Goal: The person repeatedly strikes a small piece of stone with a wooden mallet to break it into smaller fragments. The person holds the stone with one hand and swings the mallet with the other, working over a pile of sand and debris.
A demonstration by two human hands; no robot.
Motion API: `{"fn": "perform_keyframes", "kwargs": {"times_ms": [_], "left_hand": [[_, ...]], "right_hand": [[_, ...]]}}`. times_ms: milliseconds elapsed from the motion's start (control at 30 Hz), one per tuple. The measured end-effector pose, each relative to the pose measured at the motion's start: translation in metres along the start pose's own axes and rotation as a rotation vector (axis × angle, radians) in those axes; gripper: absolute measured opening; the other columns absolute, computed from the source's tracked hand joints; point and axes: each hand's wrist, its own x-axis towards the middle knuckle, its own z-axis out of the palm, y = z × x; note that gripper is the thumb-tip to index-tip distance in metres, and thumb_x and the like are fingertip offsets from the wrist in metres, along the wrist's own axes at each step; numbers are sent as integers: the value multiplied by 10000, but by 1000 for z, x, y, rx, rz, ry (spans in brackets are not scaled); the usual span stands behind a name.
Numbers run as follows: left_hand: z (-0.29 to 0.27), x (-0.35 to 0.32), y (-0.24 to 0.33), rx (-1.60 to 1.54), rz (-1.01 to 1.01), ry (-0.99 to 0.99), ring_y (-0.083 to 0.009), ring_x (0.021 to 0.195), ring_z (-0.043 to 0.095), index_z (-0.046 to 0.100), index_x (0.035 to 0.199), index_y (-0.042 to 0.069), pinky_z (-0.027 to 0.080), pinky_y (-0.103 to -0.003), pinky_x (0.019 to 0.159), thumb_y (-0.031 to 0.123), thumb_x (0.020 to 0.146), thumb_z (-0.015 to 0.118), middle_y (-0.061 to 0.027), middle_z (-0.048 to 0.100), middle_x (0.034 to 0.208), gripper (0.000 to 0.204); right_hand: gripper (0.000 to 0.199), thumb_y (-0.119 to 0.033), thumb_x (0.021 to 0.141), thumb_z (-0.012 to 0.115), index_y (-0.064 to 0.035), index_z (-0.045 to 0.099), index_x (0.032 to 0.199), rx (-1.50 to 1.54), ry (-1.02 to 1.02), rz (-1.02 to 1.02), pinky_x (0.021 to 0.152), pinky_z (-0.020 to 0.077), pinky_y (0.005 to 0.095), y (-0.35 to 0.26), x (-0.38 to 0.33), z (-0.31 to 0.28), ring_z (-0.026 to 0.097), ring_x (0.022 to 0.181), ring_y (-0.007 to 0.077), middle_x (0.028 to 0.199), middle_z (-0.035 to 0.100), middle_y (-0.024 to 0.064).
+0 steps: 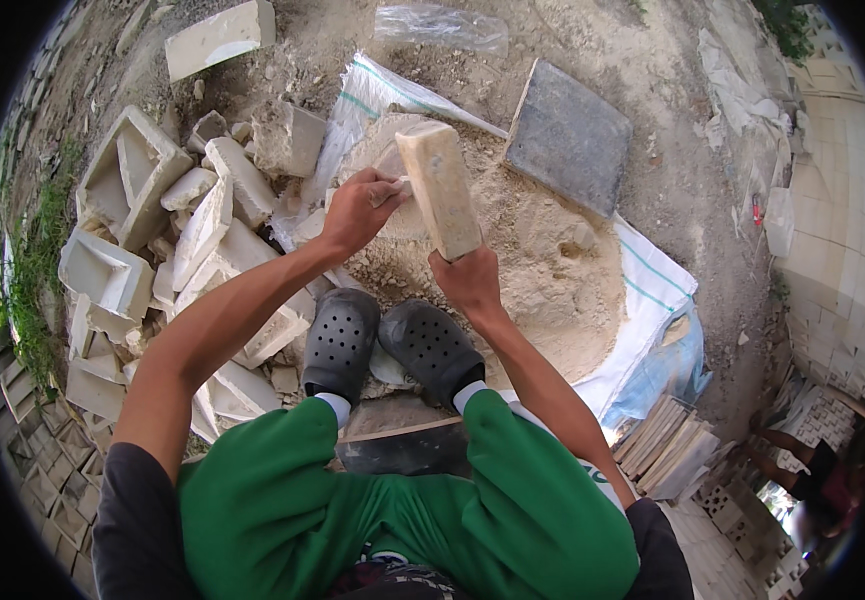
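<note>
My right hand (468, 279) is closed round the lower end of a worn beige oblong block (439, 190), which tilts up and away from me. Whether it is wood or stone I cannot tell. My left hand (360, 212) is closed in a pinch on a small pale piece (405, 187) beside the block's left side; the piece is mostly hidden by the fingers. Below both hands, a heap of pale crumbly powder (542, 270) lies on a white woven sheet (642, 275) with green stripes. A larger pale chunk (372, 150) sits behind my left hand.
Broken cream-coloured blocks (202, 235) are piled on the left. A dark square slab (569, 137) rests on the heap's far right edge. A loose cream block (220, 40) lies far left, near clear plastic (440, 30). Stacked thin slabs (664, 440) stand at right; another person (822, 480) is beyond.
</note>
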Motion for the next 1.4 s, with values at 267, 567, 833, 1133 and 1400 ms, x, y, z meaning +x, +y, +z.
{"fn": "perform_keyframes", "kwargs": {"times_ms": [267,567,833,1133,1400], "left_hand": [[-1,-1,-3,52,22,10,-312,927,681,786,999,24,543,-396,822,189,867,788,-112,724,1021,211],[7,-2,-7,96,121,108,-295,931,661,804,966,66,527,-396,816,191,849,799,-78,723,987,171],[4,-4,-8,108,115,104,-296,907,660,807,954,77,526,-402,803,194,846,799,-76,722,949,160],[6,-4,-9,123,114,98,-293,904,660,810,967,82,525,-403,797,202,852,796,-78,721,942,166],[3,-5,-12,134,121,111,-291,874,665,810,961,84,524,-403,782,222,850,801,-74,720,929,177]], "right_hand": [[337,-166,792,727,18,673,1069,3,-73,51,736,578,448,-23,17,-28,726,867,415,899,733,224],[463,-167,783,740,4,621,1197,-156,-48,190,760,581,485,6,2,7,711,901,432,903,718,255],[287,-135,802,721,27,675,1034,100,47,86,731,557,431,-37,14,-35,734,842,366,863,721,212],[566,-214,768,718,56,592,1250,-68,-82,371,857,564,467,1,9,2,689,1016,469,1028,704,320],[279,-180,799,724,57,672,937,80,20,63,593,532,345,-36,22,-33,666,609,171,765,704,114]]}}
